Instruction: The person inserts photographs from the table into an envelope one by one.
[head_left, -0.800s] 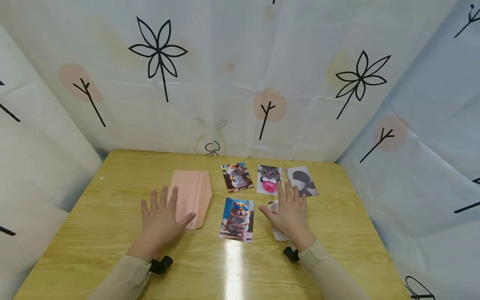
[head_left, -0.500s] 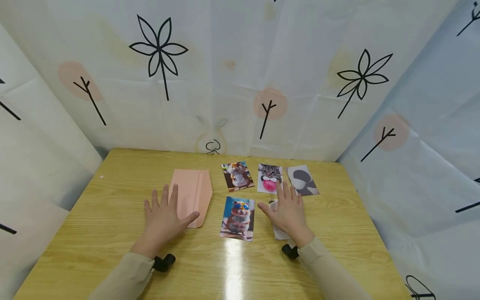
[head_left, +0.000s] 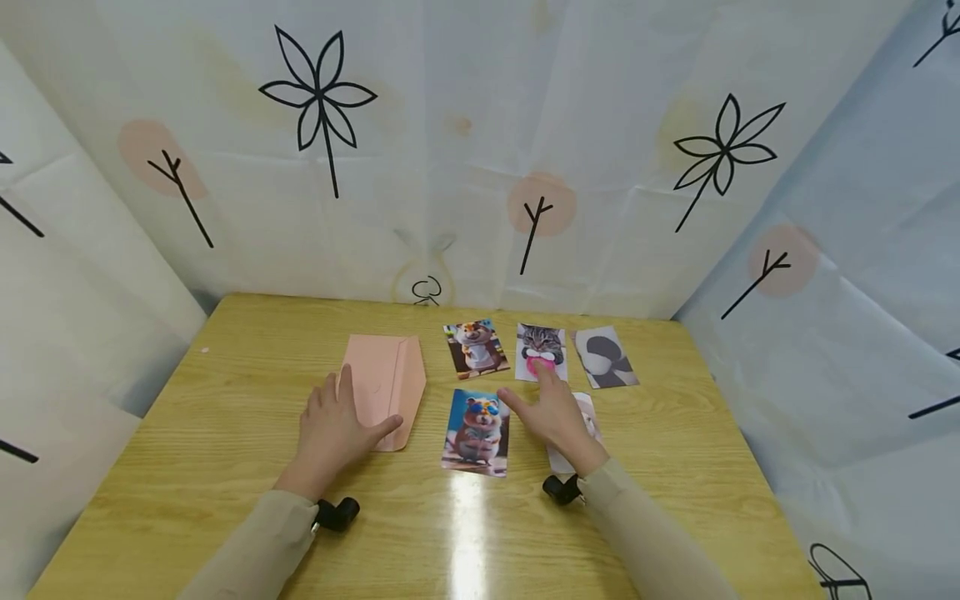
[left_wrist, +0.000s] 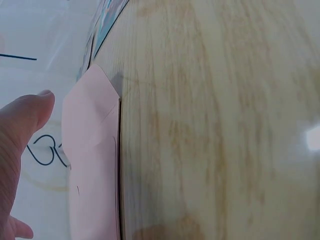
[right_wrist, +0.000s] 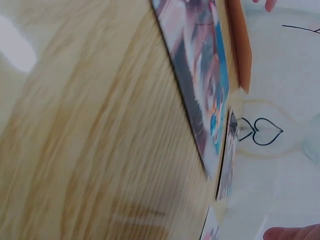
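In the head view a pink envelope (head_left: 375, 379) lies on the wooden table, its pointed flap toward the right. My left hand (head_left: 330, 433) hangs at its left lower side, fingers loosely bent, thumb spread; the left wrist view shows the thumb (left_wrist: 30, 117) apart from the envelope. My right hand (head_left: 557, 423) hovers with nothing held, partly covering a pale card (head_left: 588, 410). Left of it is a photo card of a hamster in sunglasses (head_left: 476, 435). The fingertips overlap the lower edge of a cat card (head_left: 542, 340); contact cannot be made out.
Another hamster card (head_left: 477, 350) lies tilted at the back middle, and a grey-and-white card (head_left: 606, 358) at the back right. White printed cloth (head_left: 450, 167) encloses the table (head_left: 225, 400) behind and at both sides. Light glares on the table's front middle.
My right hand has shifted left, uncovering more of the pale card and the grey-and-white one. My left hand has edged rightward, its fingers closer together. The cards and envelope stay put.
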